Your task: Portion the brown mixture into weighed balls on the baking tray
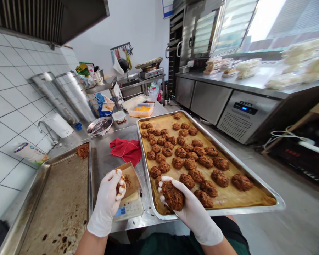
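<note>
Clasping dark ball [173, 196] in right hand [189, 203], over near edge of lined tray [244, 202]; closed round smaller lump [119, 186] in left hand [107, 191], near scale [134, 209]; best to cup lightly, press evenly, avoid bumping shaped balls [190, 164]

Square white tiles with dark joints cover the left wall [5, 99], below a dark, slatted extractor hood [79, 21]. The far wall [145, 26] is plain and pale, with a hook rail [119, 46] above a steel sink [132, 85]. Along the right, a steel-fronted cabinet unit [210, 102] with a blue-lit control panel [244, 108] stands under a wide window [281, 30]. Daylight glares through it; outside are perhaps tall buildings, though blurred. The floor [297, 205] is smooth and grey.
</note>
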Demonstrator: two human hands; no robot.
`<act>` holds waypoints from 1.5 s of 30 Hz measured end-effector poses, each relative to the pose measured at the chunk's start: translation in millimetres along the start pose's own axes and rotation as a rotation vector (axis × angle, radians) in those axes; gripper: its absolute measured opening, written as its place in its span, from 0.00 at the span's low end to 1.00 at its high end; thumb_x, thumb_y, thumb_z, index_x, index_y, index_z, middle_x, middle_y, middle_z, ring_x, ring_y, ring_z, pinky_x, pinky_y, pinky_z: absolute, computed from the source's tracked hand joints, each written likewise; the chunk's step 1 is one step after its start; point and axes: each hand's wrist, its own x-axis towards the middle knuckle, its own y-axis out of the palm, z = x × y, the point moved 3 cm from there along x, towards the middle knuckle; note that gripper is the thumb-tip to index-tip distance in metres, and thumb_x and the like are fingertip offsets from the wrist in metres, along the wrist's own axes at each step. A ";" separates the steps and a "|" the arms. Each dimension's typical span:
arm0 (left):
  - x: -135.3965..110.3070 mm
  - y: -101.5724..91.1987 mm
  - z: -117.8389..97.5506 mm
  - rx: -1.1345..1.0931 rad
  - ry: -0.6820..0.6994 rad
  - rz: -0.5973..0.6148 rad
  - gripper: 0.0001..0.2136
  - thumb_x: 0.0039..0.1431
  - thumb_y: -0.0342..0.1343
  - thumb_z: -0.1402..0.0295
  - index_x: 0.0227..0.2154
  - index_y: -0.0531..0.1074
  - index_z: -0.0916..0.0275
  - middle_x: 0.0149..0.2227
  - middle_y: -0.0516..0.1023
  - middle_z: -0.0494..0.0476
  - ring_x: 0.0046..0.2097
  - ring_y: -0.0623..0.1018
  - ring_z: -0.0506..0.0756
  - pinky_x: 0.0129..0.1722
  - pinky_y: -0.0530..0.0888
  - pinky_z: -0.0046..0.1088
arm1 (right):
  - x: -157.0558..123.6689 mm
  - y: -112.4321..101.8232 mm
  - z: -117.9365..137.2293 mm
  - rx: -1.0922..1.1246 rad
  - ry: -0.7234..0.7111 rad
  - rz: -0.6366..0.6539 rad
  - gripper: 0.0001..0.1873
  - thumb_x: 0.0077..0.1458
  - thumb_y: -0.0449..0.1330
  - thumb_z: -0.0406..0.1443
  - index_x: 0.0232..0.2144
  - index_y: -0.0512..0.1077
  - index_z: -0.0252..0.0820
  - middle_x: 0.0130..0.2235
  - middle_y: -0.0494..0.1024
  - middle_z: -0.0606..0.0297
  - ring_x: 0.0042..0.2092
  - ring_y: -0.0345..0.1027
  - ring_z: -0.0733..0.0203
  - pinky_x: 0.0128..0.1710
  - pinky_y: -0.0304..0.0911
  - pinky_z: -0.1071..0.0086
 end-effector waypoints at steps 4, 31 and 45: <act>-3.1 1.8 3.5 0.100 -0.049 0.001 0.20 0.55 0.63 0.51 0.27 0.65 0.62 0.21 0.67 0.45 0.17 0.64 0.43 0.12 0.54 0.16 | -0.8 -1.5 0.3 -0.016 -0.033 -0.012 0.12 0.57 0.63 0.45 0.42 0.78 0.50 0.45 0.82 0.60 0.46 0.74 0.50 0.39 0.73 0.60; 23.9 60.5 42.7 0.194 -0.068 0.150 0.15 0.44 0.69 0.63 0.35 0.75 0.64 0.34 0.78 0.57 0.28 0.75 0.49 0.24 0.70 0.22 | -10.9 4.3 6.5 0.081 -0.074 0.044 0.14 0.58 0.61 0.42 0.42 0.78 0.41 0.41 0.83 0.57 0.41 0.76 0.56 0.42 0.69 0.65; 98.5 199.7 -70.3 0.414 0.217 0.385 0.21 0.56 0.59 0.58 0.51 0.67 0.56 0.44 0.76 0.58 0.38 0.79 0.55 0.40 0.76 0.36 | -13.5 -0.6 3.1 0.123 -0.074 0.024 0.12 0.56 0.63 0.42 0.40 0.79 0.42 0.39 0.82 0.59 0.39 0.74 0.57 0.39 0.68 0.66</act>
